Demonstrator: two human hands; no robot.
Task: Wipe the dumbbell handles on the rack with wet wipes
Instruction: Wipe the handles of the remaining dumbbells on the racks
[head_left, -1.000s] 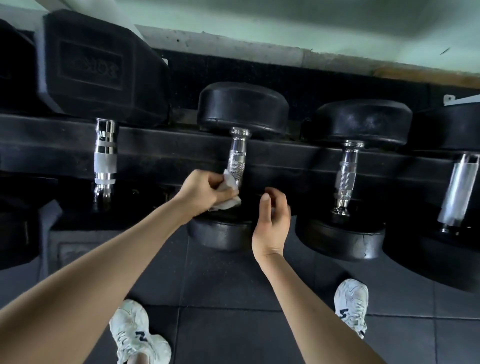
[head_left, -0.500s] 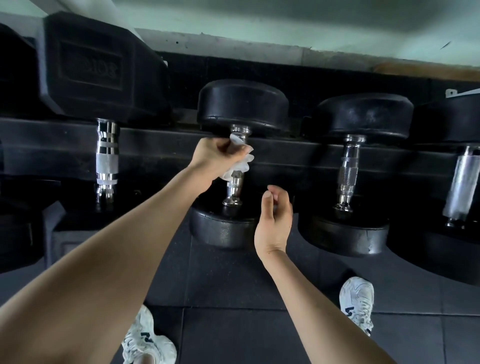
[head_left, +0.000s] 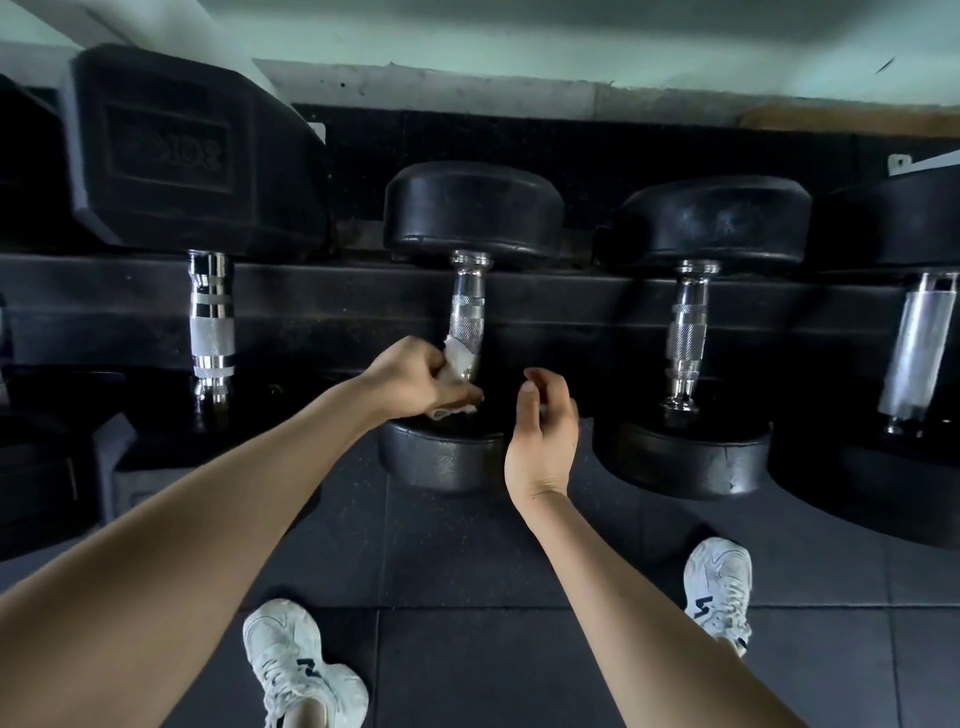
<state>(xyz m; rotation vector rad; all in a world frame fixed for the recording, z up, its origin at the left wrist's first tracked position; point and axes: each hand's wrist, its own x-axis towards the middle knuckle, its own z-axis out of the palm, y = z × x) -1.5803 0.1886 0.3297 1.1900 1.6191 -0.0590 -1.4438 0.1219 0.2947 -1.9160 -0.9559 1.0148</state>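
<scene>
Item: middle dumbbell handle (head_left: 467, 312), chrome with a knurled band, lying across the black rack (head_left: 337, 306) between two round rubber heads.
Wet wipe (head_left: 460, 358): white, crumpled, pressed against the near end of the handle, just above the near head.
Left grip (head_left: 410, 379): fingers curled round the wipe, holding it to the bar.
Right grip (head_left: 543, 441): just beside the handle and clear of it, fingers loosely curled, holding nothing.
Neighbours: hex dumbbell (head_left: 197, 156) to the left, round dumbbell (head_left: 687, 332) to the right, and a far-right dumbbell (head_left: 922, 348).
Below: dark tiled floor (head_left: 467, 649) and two white shoes (head_left: 301, 665).
Obscured: the handle's near end is covered by the wipe and the left grip. The far-right dumbbell is cut by the frame edge. The embossed mark on the hex head is unreadable, and the rack's left end is lost in shadow.
Change: half a second ago the wipe sat at the handle's far end, against the far head. It is now at the near end. The right grip is nearly unmoved.
</scene>
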